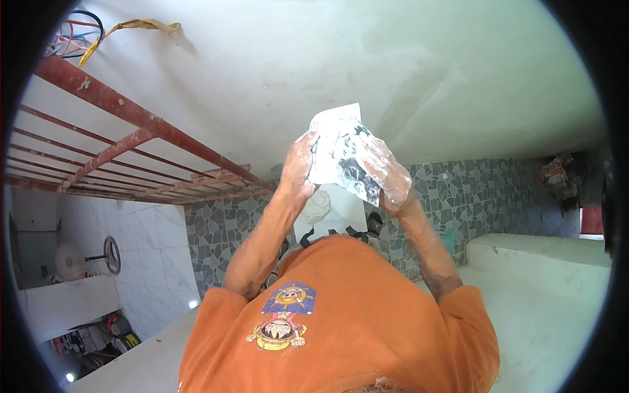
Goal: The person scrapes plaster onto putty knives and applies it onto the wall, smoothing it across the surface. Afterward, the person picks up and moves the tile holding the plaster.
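A crumpled white sheet (pixel 332 164), smeared with dark patches and white residue, is held up between both hands in front of me. My left hand (pixel 300 160) grips its left edge, and my right hand (pixel 386 171) grips the right side with fingers over its face. Both hands are coated in white powder. Below the sheet, a pale lump (pixel 317 207), like putty, rests on a white board (pixel 348 219), partly hidden by the sheet and my body.
A pale wall (pixel 458 72) faces me. Red metal railing (pixel 98 95) runs along the left, with cables (pixel 75 36) above. Below are grey patterned tiles (pixel 223 239) and, lower left, a fan (pixel 69 261). A white ledge (pixel 537 259) and piled items (pixel 553 177) are at right.
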Action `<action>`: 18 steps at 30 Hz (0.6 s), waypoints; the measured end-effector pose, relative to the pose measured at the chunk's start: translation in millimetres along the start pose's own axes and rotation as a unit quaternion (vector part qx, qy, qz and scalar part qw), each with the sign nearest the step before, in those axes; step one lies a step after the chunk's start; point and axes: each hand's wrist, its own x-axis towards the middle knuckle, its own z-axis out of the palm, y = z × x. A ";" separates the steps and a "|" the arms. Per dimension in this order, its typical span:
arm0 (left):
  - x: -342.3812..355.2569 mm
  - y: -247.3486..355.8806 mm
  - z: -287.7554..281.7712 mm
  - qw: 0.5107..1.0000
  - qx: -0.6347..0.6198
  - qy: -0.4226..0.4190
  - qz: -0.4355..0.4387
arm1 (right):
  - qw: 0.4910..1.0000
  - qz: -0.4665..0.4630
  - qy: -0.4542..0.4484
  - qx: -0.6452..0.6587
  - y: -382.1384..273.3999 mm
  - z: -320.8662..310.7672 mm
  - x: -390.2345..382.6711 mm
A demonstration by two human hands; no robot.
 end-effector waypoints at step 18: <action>9.1 -22.6 16.0 0.915 0.333 0.033 0.226 | 0.534 0.536 0.365 0.543 -46.0 -11.2 -78.2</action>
